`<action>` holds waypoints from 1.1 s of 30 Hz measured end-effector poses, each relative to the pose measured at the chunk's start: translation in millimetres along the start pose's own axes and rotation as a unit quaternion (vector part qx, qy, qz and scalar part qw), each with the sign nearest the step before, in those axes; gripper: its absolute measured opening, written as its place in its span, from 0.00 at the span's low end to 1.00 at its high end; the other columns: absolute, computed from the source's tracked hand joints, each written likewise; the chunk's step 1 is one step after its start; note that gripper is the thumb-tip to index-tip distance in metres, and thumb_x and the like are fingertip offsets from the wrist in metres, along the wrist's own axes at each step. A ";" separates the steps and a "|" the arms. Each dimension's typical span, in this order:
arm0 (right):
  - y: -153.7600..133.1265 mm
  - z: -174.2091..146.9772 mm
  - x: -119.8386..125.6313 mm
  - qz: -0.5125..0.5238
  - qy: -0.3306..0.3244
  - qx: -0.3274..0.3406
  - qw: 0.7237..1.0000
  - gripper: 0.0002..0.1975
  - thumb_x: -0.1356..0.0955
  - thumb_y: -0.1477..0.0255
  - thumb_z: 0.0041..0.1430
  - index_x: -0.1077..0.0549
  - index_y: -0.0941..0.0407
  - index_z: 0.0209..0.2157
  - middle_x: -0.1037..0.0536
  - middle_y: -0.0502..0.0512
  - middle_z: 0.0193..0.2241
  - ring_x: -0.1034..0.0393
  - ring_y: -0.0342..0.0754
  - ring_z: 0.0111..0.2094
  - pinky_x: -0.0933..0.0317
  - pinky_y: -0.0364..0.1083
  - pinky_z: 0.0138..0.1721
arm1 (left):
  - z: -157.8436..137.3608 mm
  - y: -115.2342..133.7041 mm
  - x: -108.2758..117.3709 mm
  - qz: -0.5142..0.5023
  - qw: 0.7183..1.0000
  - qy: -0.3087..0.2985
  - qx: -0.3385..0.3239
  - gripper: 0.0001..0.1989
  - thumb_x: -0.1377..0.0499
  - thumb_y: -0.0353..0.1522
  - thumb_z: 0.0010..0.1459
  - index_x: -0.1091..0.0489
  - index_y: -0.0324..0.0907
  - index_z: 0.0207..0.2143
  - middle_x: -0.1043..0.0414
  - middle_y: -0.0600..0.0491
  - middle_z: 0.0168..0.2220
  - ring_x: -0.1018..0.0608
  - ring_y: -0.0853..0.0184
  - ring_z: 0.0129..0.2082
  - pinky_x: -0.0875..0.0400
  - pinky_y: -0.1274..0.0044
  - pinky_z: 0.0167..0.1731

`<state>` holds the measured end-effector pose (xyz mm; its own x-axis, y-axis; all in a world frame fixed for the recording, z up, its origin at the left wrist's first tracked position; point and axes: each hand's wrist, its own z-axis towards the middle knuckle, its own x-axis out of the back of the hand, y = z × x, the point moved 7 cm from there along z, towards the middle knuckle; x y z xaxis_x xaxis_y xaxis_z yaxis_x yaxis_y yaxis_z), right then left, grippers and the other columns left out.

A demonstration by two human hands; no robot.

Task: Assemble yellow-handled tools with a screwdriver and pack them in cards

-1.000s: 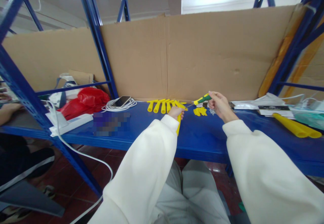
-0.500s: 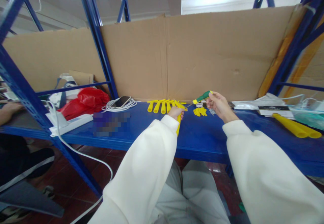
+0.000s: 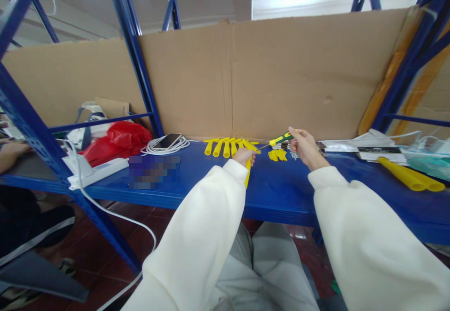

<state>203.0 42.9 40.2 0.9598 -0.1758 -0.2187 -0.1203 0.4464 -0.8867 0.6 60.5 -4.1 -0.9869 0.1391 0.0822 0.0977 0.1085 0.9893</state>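
My left hand (image 3: 243,156) is closed around a yellow tapered tube (image 3: 248,174), whose lower end sticks out below my fingers. In my right hand (image 3: 304,147) is a green and yellow screwdriver (image 3: 282,139), gripped by its handle. Its shaft slants down to the left, and the tip reaches the tube by my left fingers; the exact contact is too small to make out. Behind my left hand lies a row of several yellow tubes (image 3: 226,148). Small yellow pieces (image 3: 277,155) are heaped between my hands, with tiny metal screws (image 3: 294,155) beside them.
Two larger yellow tubes (image 3: 409,176) lie at the right on the blue shelf (image 3: 281,193). A phone (image 3: 168,140) rests on a coiled white cable (image 3: 151,147), near a power strip (image 3: 105,172) and red bag (image 3: 121,141). Cardboard (image 3: 281,76) stands behind. Another person's hand (image 3: 14,155) is far left.
The screwdriver's handle has dipped slightly and turned in my right hand, whose fingers have shifted on it. My left hand keeps its place on the tube.
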 end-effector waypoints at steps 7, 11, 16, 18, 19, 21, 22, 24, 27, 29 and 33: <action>-3.0 -1.6 -1.4 -0.002 -0.004 0.014 1.000 0.28 0.22 0.50 0.36 0.35 0.54 0.24 0.41 0.39 0.09 0.49 0.34 0.11 0.55 0.36 0.10 | -1.5 1.3 0.8 0.001 1.000 0.005 -0.001 0.13 0.45 0.21 0.60 0.38 0.40 0.23 0.44 0.61 0.13 0.41 0.76 0.12 0.47 0.81 0.16; -3.9 -2.5 -4.0 0.002 -0.022 0.011 1.000 0.26 0.22 0.51 0.36 0.33 0.55 0.25 0.36 0.42 0.12 0.45 0.35 0.12 0.53 0.36 0.11 | -1.7 0.9 0.9 0.001 1.000 0.005 0.003 0.14 0.45 0.21 0.60 0.39 0.41 0.23 0.44 0.61 0.13 0.41 0.77 0.12 0.46 0.81 0.16; -4.2 -3.2 -5.9 0.012 -0.028 -0.001 1.000 0.25 0.22 0.53 0.39 0.32 0.55 0.27 0.32 0.44 0.14 0.42 0.36 0.14 0.49 0.36 0.12 | -1.7 1.1 0.7 0.002 1.000 0.005 0.001 0.14 0.46 0.20 0.60 0.40 0.41 0.23 0.44 0.61 0.13 0.41 0.76 0.12 0.46 0.81 0.17; -4.3 -3.7 -6.0 0.015 -0.025 -0.004 1.000 0.25 0.22 0.53 0.39 0.32 0.55 0.27 0.32 0.43 0.14 0.42 0.36 0.14 0.49 0.36 0.13 | -1.8 1.3 0.1 0.000 1.000 0.002 0.001 0.15 0.46 0.20 0.60 0.41 0.41 0.22 0.44 0.61 0.13 0.42 0.77 0.12 0.46 0.81 0.16; -4.5 -3.9 -6.0 0.015 -0.024 -0.004 1.000 0.25 0.22 0.54 0.39 0.32 0.55 0.27 0.33 0.43 0.14 0.42 0.36 0.14 0.49 0.36 0.13 | -1.8 1.3 -0.1 -0.002 1.000 0.001 0.002 0.15 0.46 0.20 0.60 0.41 0.41 0.22 0.44 0.61 0.13 0.42 0.77 0.12 0.47 0.81 0.16; -4.7 -4.3 -5.8 0.010 -0.024 -0.002 1.000 0.24 0.22 0.54 0.40 0.32 0.55 0.27 0.34 0.42 0.13 0.43 0.36 0.13 0.49 0.36 0.13 | -1.5 0.7 0.0 -0.006 1.000 0.003 0.005 0.15 0.45 0.21 0.60 0.42 0.41 0.21 0.44 0.61 0.13 0.42 0.78 0.12 0.48 0.82 0.16; -4.7 -4.5 -5.6 0.005 -0.025 0.000 1.000 0.24 0.22 0.54 0.41 0.33 0.54 0.27 0.35 0.42 0.13 0.43 0.36 0.13 0.50 0.36 0.13 | -1.2 0.3 0.1 -0.008 1.000 0.005 0.007 0.15 0.44 0.21 0.59 0.41 0.41 0.22 0.44 0.61 0.13 0.42 0.78 0.12 0.48 0.82 0.16; -4.6 -4.6 -4.9 -0.004 -0.024 0.002 1.000 0.23 0.23 0.54 0.43 0.33 0.54 0.26 0.36 0.42 0.12 0.44 0.36 0.13 0.50 0.36 0.12 | -0.4 -0.6 0.2 -0.011 1.000 0.007 0.008 0.14 0.43 0.21 0.58 0.41 0.41 0.22 0.44 0.61 0.14 0.42 0.78 0.12 0.47 0.82 0.16; -3.8 -4.3 -3.3 -0.013 -0.018 0.002 1.000 0.23 0.23 0.54 0.44 0.35 0.54 0.26 0.36 0.42 0.12 0.45 0.36 0.12 0.51 0.36 0.12 | 0.9 -1.7 0.5 -0.012 1.000 0.008 0.007 0.12 0.42 0.21 0.57 0.39 0.40 0.23 0.44 0.61 0.14 0.42 0.77 0.13 0.46 0.82 0.17; -3.7 -3.9 -3.0 -0.019 -0.018 0.005 1.000 0.24 0.24 0.53 0.44 0.35 0.54 0.26 0.36 0.41 0.13 0.45 0.36 0.12 0.51 0.37 0.12 | 1.2 -2.0 0.8 -0.013 1.000 0.009 0.006 0.12 0.41 0.22 0.56 0.38 0.40 0.23 0.43 0.61 0.15 0.41 0.77 0.13 0.46 0.82 0.17; -3.5 -3.0 -3.2 -0.029 -0.019 0.008 0.999 0.23 0.24 0.53 0.45 0.35 0.54 0.26 0.36 0.41 0.12 0.44 0.36 0.12 0.51 0.37 0.12 | 0.9 -1.5 0.7 -0.011 1.000 0.005 0.004 0.10 0.41 0.23 0.57 0.37 0.40 0.24 0.44 0.61 0.15 0.42 0.78 0.13 0.47 0.82 0.16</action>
<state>199.7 39.3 42.7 0.9739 -0.1690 -0.1515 -0.0605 0.4499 -0.8910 -0.1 61.3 -5.6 -0.9900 0.1260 0.0627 0.0777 0.1183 0.9899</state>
